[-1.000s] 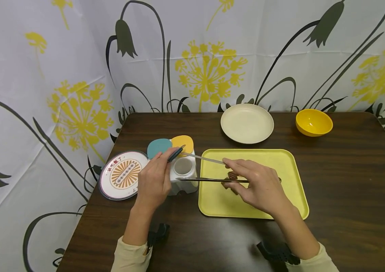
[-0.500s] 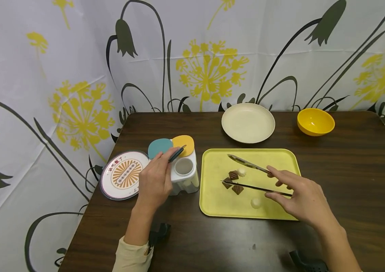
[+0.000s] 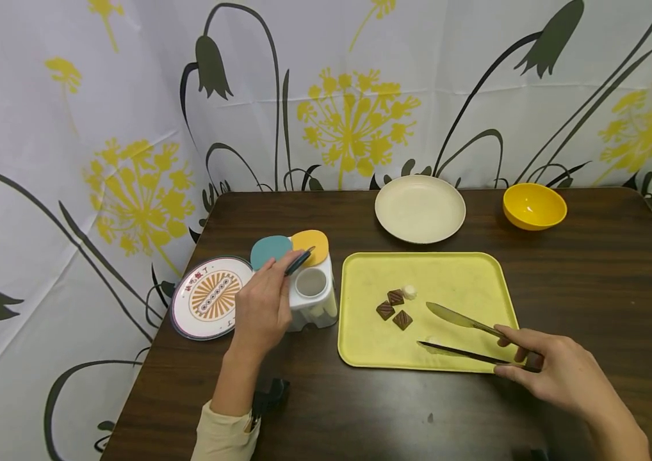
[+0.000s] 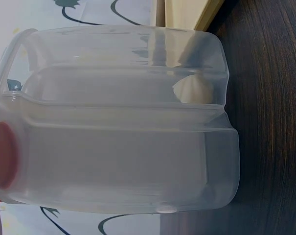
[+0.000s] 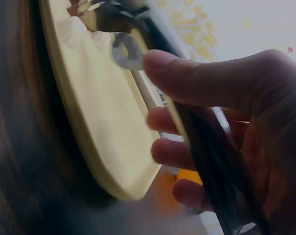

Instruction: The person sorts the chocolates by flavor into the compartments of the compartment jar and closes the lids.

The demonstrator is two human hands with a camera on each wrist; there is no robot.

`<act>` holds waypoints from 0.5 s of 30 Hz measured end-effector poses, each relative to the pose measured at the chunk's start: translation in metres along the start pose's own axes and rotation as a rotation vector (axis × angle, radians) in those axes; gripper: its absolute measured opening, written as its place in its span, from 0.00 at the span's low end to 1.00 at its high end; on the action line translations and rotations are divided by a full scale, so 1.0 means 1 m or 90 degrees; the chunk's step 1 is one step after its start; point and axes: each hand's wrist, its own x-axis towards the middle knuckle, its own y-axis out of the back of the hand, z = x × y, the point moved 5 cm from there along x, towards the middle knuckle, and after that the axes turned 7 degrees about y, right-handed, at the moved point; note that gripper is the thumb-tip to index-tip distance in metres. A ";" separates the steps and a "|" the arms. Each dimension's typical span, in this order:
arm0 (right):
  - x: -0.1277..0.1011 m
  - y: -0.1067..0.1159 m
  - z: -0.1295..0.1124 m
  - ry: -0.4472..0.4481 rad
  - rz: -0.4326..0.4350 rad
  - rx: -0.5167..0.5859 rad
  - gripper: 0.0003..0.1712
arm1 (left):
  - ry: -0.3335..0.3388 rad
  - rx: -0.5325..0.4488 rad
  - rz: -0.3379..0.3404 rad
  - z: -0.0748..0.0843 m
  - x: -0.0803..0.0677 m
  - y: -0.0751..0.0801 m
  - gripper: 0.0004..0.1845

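My left hand [image 3: 261,310] pinches a dark flip-up lid [image 3: 299,262] on a clear storage box [image 3: 317,312], holding it raised beside a round opening. Inside the box, a white shell-shaped piece [image 4: 193,88] shows in the left wrist view. Metal tongs [image 3: 457,317] are in my right hand [image 3: 568,374], their arms spread over the right part of the yellow tray [image 3: 360,346]. Nothing is between their tips. Three brown square chocolates [image 3: 402,319] lie on the tray near a white piece [image 3: 409,292]. A second pale piece is mostly hidden behind the lower tong arm.
A teal lid [image 3: 271,251] and a yellow lid [image 3: 310,243] cover other parts of the box. Left of it stands a patterned plate [image 3: 187,314]. Behind the tray are a cream plate [image 3: 420,208] and a yellow bowl [image 3: 534,208], close to the printed curtain [image 3: 447,51].
My right hand has drawn the tongs from beside the box back to the right and toward me, uncovering the chocolates. The left hand has stayed at the lid.
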 end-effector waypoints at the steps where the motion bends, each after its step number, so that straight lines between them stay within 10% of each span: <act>1: -0.003 -0.001 0.001 -0.004 -0.007 0.002 0.33 | 0.000 0.001 -0.001 0.000 0.000 0.000 0.21; 15: -0.008 -0.005 0.001 -0.013 -0.046 0.002 0.31 | 0.003 -0.002 -0.001 -0.001 -0.001 -0.001 0.21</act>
